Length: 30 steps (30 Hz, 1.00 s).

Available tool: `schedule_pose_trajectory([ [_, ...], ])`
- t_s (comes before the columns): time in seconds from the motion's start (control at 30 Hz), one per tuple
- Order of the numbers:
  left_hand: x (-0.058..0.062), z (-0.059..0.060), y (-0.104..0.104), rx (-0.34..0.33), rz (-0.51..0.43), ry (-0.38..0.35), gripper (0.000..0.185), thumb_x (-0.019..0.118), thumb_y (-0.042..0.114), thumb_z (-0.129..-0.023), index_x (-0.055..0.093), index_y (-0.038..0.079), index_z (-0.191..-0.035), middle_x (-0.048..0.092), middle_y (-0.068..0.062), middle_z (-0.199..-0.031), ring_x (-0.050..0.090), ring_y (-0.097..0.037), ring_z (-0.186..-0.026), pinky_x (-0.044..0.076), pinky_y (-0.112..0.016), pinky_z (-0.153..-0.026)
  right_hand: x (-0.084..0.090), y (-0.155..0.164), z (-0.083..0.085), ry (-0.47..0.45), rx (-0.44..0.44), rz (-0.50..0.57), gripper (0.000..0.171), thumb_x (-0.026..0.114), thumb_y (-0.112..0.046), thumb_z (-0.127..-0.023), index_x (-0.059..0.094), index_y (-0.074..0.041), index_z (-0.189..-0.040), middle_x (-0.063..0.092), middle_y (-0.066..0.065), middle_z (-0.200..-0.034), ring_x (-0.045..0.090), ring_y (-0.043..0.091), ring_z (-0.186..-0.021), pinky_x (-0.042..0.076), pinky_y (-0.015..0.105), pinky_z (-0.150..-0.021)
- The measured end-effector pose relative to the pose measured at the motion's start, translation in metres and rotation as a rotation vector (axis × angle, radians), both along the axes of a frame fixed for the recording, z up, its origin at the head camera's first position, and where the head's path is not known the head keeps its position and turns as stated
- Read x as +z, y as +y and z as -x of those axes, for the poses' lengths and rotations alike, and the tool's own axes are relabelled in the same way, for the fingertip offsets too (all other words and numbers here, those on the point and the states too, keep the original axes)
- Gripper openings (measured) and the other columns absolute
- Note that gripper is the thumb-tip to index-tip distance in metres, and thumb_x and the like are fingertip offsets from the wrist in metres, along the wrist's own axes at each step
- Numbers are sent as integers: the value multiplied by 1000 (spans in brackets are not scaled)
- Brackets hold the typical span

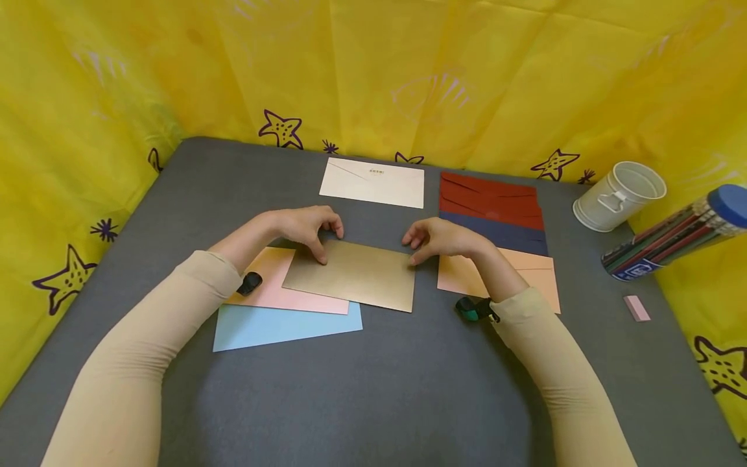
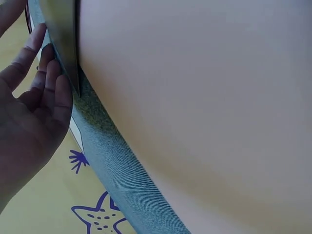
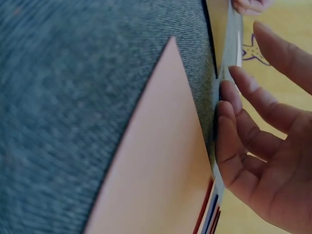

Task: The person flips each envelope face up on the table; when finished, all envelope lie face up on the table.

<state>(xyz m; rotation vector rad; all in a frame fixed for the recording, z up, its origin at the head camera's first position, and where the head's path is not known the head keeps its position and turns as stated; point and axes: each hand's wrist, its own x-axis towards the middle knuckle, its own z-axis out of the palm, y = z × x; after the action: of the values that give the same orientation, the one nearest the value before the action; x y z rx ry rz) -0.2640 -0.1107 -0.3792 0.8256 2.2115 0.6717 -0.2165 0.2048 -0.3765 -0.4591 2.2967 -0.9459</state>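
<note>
A gold envelope (image 1: 356, 275) lies in front of me, its left end over a pink envelope (image 1: 297, 299), with a light blue envelope (image 1: 286, 327) under that. At its upper left corner my left hand (image 1: 303, 227) rests its thumb on the gold face, the loosely bent fingers past the far edge. My right hand (image 1: 440, 239) is at the upper right corner, thumb tip right by the edge and fingers loosely bent. In the right wrist view, nothing lies between the thumb and fingers of the right hand (image 3: 268, 131). The left hand (image 2: 34, 102) shows relaxed fingers beside the envelope's edge.
A white envelope (image 1: 373, 181) lies at the back. Red envelopes (image 1: 490, 201), a dark blue envelope (image 1: 496, 232) and a peach envelope (image 1: 528, 272) overlap on the right. Further right are a white metal cup (image 1: 607, 201), a tub of pencils (image 1: 671, 237) and a pink eraser (image 1: 636, 308).
</note>
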Motion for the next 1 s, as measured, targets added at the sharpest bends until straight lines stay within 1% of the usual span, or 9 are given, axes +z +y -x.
schedule_pose_trajectory([
  [0.13, -3, 0, -2, -4, 21, -9, 58, 89, 13, -69, 58, 11, -117, 43, -14, -130, 35, -31, -124, 33, -48, -108, 0, -1, -1, 6, 42, -36, 44, 82, -13, -79, 63, -2, -117, 63, 14, -109, 55, 25, -104, 46, 29, -89],
  [0.23, -5, -1, -3, -10, 28, 1, 58, 89, 13, -68, 57, 11, -116, 42, -14, -130, 33, -31, -124, 32, -49, -108, -2, -2, -2, 27, 73, -65, 47, 85, -16, -76, 63, -5, -116, 61, 12, -108, 53, 25, -101, 44, 30, -88],
  [0.43, -5, -3, -1, -19, 44, 50, 55, 90, 12, -67, 56, 10, -110, 42, -13, -125, 32, -30, -118, 33, -44, -99, -7, -5, -6, 105, 100, -109, 52, 90, -20, -69, 64, -7, -111, 59, 10, -108, 52, 24, -100, 43, 31, -87],
  [0.6, -5, -3, 1, -10, 50, 63, 51, 90, 11, -67, 55, 9, -105, 42, -12, -122, 32, -29, -115, 34, -40, -93, -9, -10, -9, 215, 127, -166, 45, 92, -20, -66, 66, -7, -101, 59, 11, -104, 53, 24, -97, 44, 31, -85],
  [0.67, -6, -3, 1, -10, 51, 69, 50, 90, 10, -67, 55, 8, -103, 41, -12, -120, 33, -29, -114, 33, -39, -91, -9, -12, -10, 238, 128, -181, 42, 91, -19, -66, 66, -7, -98, 59, 11, -101, 53, 24, -95, 44, 31, -83],
  [0.73, -6, -3, 1, -8, 55, 76, 49, 90, 10, -68, 54, 8, -101, 42, -12, -119, 33, -29, -113, 33, -38, -90, -9, -13, -10, 241, 116, -191, 40, 91, -19, -67, 66, -7, -96, 58, 11, -100, 52, 24, -93, 44, 31, -81],
  [0.83, -5, -3, 2, -12, 59, 95, 49, 90, 11, -67, 54, 7, -101, 43, -12, -115, 35, -28, -111, 33, -37, -89, -8, -14, -11, 212, 81, -189, 40, 90, -18, -68, 65, -7, -97, 59, 10, -98, 52, 22, -90, 43, 29, -76],
  [0.93, -2, -2, 3, -9, 53, 105, 50, 90, 11, -67, 53, 6, -101, 45, -12, -109, 37, -27, -107, 34, -36, -88, -7, -13, -11, 179, 49, -167, 41, 89, -17, -69, 63, -6, -99, 61, 10, -96, 53, 22, -88, 44, 28, -74],
  [1.0, 2, -2, 3, 1, 44, 97, 51, 90, 9, -67, 52, 5, -100, 45, -11, -104, 40, -26, -102, 35, -34, -84, -6, -11, -10, 152, 32, -131, 41, 88, -15, -71, 61, -5, -100, 61, 9, -93, 54, 21, -85, 45, 27, -73],
])
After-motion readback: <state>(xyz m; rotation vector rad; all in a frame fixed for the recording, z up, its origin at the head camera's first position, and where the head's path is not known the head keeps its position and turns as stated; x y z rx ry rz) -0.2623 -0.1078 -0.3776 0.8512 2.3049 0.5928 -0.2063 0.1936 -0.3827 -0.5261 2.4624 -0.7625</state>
